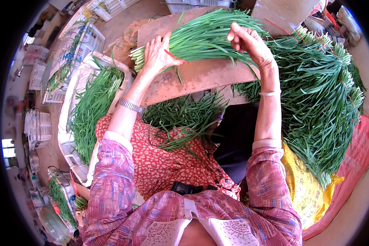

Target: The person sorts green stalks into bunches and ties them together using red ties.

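Note:
A large bundle of garlic chives (209, 37) lies across a brown board (187, 80), its pale cut ends to the left. My left hand (158, 52) grips the stem end from above, thumb spread along the near side. A red tie (172, 56) shows at that thumb; how far it goes round the stems is hidden. Over the leafy right part of the bundle, my right hand (246, 41) is raised with its fingers curled. Whether anything thin is pinched in it cannot be made out.
Tied chive bundles (319, 101) are heaped at right, above yellow (301, 187) and red sacks (356, 147). At left stands a white plastic crate (63, 123) of loose chives (95, 107). More chives (184, 113) lie below the board. A co-worker's hand (80, 216) shows at lower left.

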Demonstrator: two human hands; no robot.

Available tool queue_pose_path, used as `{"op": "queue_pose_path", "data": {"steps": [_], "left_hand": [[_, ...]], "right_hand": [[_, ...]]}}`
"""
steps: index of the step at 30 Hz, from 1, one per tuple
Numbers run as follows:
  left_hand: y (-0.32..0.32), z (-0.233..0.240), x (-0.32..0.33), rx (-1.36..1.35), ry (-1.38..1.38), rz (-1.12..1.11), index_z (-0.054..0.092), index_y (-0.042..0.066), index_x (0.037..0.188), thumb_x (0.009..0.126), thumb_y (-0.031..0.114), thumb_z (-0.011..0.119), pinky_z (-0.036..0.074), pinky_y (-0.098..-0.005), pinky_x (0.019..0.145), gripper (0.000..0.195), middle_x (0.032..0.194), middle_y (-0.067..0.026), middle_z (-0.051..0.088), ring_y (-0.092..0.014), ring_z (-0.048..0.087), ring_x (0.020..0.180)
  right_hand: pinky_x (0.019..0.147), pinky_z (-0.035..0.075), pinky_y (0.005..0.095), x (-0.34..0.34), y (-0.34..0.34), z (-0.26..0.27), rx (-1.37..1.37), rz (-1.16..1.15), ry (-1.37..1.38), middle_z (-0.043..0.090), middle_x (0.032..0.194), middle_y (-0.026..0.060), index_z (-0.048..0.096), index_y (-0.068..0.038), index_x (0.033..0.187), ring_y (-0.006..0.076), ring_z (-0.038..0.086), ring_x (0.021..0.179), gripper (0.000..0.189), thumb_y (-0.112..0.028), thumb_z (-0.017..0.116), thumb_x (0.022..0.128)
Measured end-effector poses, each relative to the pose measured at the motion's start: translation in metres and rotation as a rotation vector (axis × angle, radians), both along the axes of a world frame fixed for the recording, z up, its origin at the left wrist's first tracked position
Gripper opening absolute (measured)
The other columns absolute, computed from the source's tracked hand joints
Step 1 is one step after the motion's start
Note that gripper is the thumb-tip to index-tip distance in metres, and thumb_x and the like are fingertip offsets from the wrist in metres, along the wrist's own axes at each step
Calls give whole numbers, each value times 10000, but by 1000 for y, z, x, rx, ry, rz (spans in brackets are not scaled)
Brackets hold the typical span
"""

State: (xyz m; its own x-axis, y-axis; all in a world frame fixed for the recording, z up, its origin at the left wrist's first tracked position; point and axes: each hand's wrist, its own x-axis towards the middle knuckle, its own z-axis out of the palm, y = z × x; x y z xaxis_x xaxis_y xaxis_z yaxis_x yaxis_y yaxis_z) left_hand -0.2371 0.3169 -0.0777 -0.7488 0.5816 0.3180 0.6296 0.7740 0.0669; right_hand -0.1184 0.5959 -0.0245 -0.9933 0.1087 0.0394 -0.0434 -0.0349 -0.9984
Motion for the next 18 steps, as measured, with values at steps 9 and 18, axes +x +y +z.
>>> {"op": "queue_pose_path", "data": {"steps": [9,18], "left_hand": [[5,0,2,-4,13,1,412,62,1422,500,538,873,407,-453,977,1136,1209,-139,559,-318,530,1153],[5,-6,-2,9,-11,-1,407,76,1423,468,571,885,394,-459,999,1177,1208,-176,544,-337,512,1165]], "right_hand": [[780,532,395,-36,-16,-52,847,-308,-50,726,868,100,746,-142,935,294,690,859,364,-480,697,810],[489,344,175,-31,14,-38,-172,-521,209,617,679,-60,721,-88,850,12,464,564,253,-331,680,912]]}}
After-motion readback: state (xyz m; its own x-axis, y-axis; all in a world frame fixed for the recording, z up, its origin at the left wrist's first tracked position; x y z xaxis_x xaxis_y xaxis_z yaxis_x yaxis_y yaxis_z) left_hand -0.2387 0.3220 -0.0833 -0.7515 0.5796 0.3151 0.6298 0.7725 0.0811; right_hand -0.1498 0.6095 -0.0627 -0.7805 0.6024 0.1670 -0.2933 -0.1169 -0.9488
